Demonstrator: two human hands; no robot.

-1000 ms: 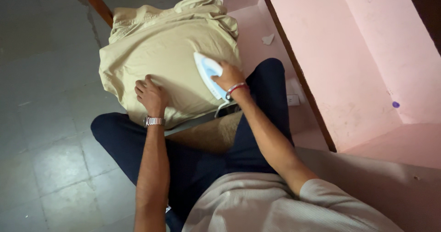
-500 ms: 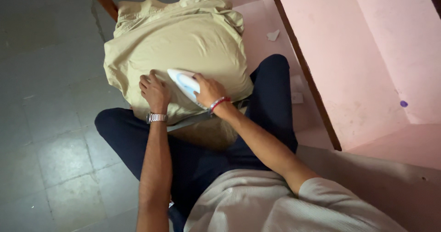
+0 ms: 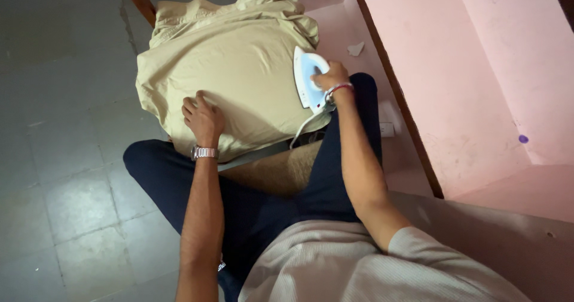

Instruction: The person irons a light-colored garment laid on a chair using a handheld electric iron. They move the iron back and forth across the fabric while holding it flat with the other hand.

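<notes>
Gripping iron (image 3: pixel 306 78), right hand (image 3: pixel 329 78); left hand (image 3: pixel 203 118) flat on beige garment (image 3: pixel 239 57).

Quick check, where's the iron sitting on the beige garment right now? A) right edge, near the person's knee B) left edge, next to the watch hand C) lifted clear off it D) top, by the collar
A: the right hand grips the iron at the right edge of the beige garment, while the left hand presses the cloth lower left.

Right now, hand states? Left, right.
Left hand: open, pressed flat on the beige garment.
Right hand: closed around the white-and-blue iron.
</notes>
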